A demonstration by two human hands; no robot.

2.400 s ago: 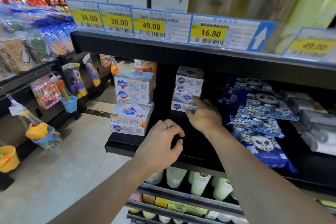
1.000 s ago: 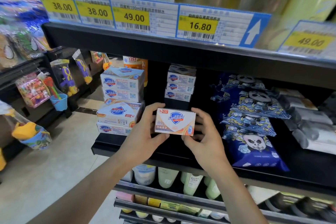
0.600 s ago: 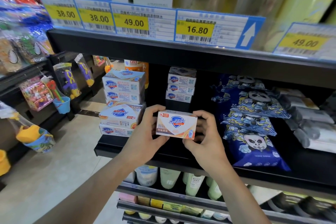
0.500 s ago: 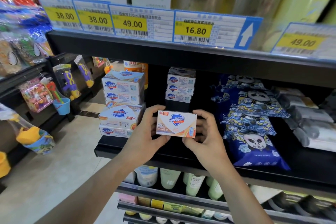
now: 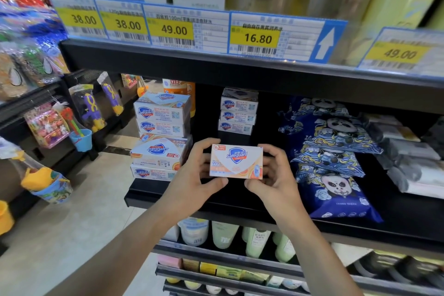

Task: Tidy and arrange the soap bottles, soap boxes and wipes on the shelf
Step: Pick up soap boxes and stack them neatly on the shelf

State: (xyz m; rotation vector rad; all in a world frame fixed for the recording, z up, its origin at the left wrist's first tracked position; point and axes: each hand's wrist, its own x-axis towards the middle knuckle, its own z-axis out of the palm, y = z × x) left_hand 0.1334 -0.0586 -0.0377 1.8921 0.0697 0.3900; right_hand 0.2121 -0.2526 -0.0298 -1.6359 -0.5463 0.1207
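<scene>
Soap box [image 5: 236, 164] held face-forward between both hands, over the shelf's front edge [image 5: 168, 199]. Left hand [image 5: 192, 175] pinches its left end, right hand [image 5: 274, 176] its right end, thumbs underneath, probably to square it for placing. Short stack of boxes [image 5: 237, 113] stands just behind; taller stack [image 5: 161, 134] left of the left hand; wipes [image 5: 331, 158] right of the right hand.

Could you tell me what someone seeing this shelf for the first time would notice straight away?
First, the white-and-orange soap box held up front and centre, gripped at its ends by the left hand and right hand. Next, the yellow price tags along the upper shelf edge. Then the blue panda-print wipes packs piled right of the hands.
</scene>
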